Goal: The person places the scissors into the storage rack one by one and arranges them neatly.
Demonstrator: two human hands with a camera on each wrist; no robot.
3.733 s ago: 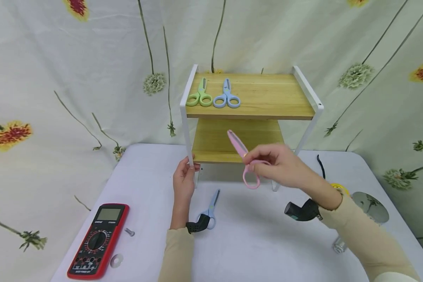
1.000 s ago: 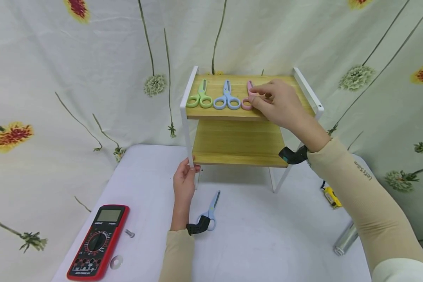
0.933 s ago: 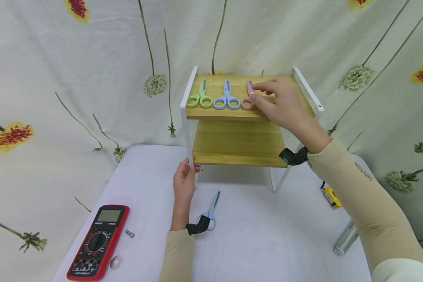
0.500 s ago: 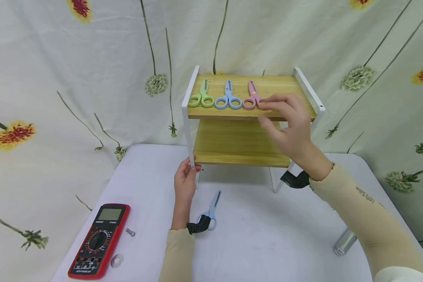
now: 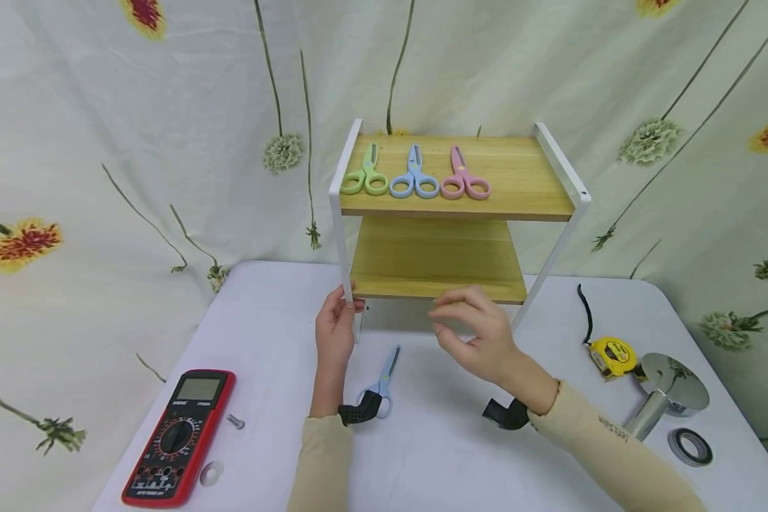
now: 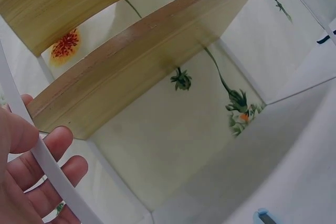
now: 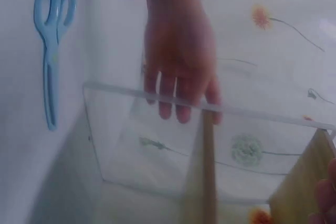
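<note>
Head view showed my left hand (image 5: pixel 335 333) gripping the white-framed, two-tier wooden shelf (image 5: pixel 553 167) by its front leg. My right hand (image 5: pixel 476 338) hovered loose and empty before the lower board.

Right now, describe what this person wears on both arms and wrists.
Both arms wear long beige sleeves; the right sleeve carries small dark lettering along the forearm. A black wrist-mounted device sits at each cuff: left, right. The left hand and right hand are bare, without rings or gloves.
</note>
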